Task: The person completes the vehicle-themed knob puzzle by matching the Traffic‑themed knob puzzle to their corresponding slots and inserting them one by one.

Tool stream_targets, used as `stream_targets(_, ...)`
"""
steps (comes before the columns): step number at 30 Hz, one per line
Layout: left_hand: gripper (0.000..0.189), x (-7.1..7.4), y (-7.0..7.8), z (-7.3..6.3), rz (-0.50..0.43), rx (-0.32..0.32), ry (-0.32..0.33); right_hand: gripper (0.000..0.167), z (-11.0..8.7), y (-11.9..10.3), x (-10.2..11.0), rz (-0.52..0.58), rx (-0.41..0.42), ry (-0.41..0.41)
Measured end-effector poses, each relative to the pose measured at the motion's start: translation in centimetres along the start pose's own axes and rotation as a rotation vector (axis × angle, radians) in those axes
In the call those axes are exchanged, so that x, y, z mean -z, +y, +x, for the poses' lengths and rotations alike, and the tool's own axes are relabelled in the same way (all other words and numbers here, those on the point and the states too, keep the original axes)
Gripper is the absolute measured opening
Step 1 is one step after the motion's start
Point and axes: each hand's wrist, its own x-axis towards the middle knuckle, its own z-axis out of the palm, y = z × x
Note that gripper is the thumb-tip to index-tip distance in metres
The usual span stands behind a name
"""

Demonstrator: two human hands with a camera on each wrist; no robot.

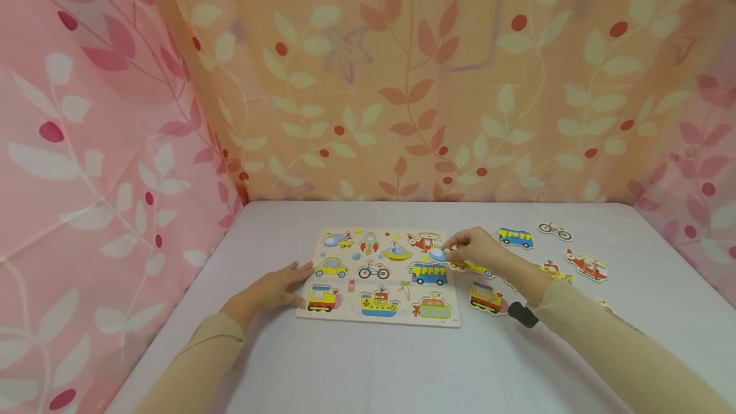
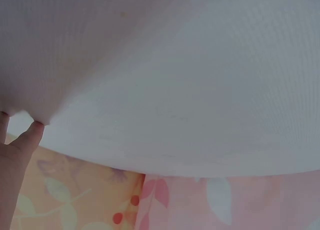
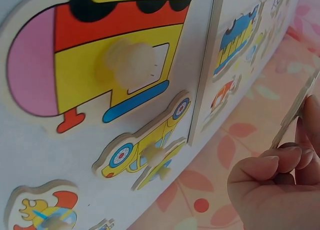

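Plainly, a white table (image 1: 379, 369) bore a wooden vehicle puzzle board (image 1: 351, 305). At the board's 9 o'clock edge lay the left hand (image 1: 278, 287), fingers outstretched; towards 2 o'clock, the right hand (image 1: 480, 251) pinched 1 blue knobbed puzzle piece (image 1: 435, 255). A loose pinch might have dropped that piece crookedly, and a slack left hand might have let the board skid.
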Motion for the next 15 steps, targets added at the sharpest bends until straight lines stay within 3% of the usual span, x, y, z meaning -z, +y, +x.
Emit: stream_targets(15,0.085,-0.1,-0.4,0.1,0.0,-0.023,0.003,0.021,0.9,-1.5,-1.1,0.035,0.064,0.0)
